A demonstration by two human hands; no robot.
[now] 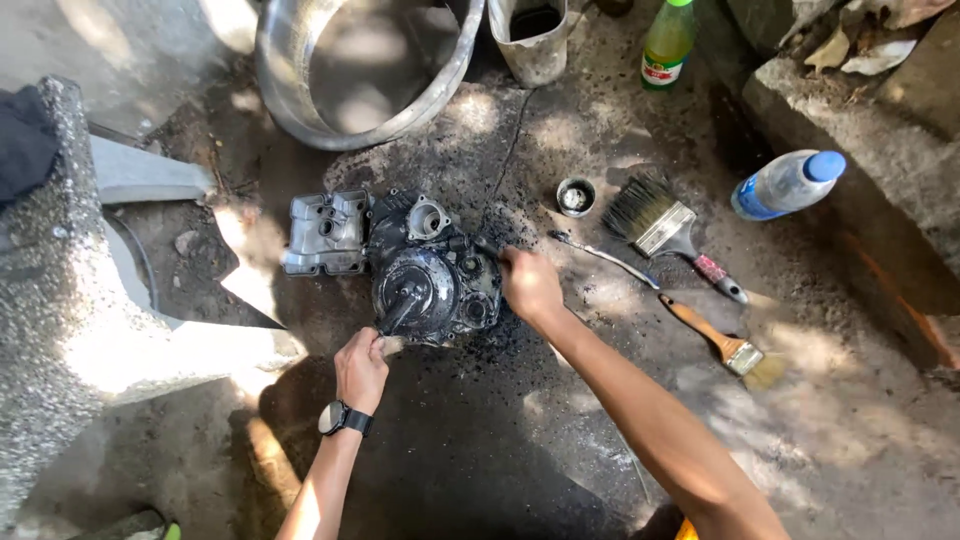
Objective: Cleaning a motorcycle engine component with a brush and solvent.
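Note:
A dirty black engine case [432,280] lies on the oil-stained concrete ground. My left hand [361,366], with a watch on its wrist, grips a small brush with a light wooden handle [395,344]; its head rests against the case's round cover. My right hand [528,283] is closed on the case's right edge. A grey metal cylinder-head cover [326,233] sits against the case's left side.
A wide brush [660,225] and a wooden-handled brush [722,342] lie right of the case, with a thin metal tool [603,256] and a small round cup [575,196]. A metal basin [365,65], a jug [530,40], two bottles [668,42] [786,184] and concrete blocks [60,290] surround the spot.

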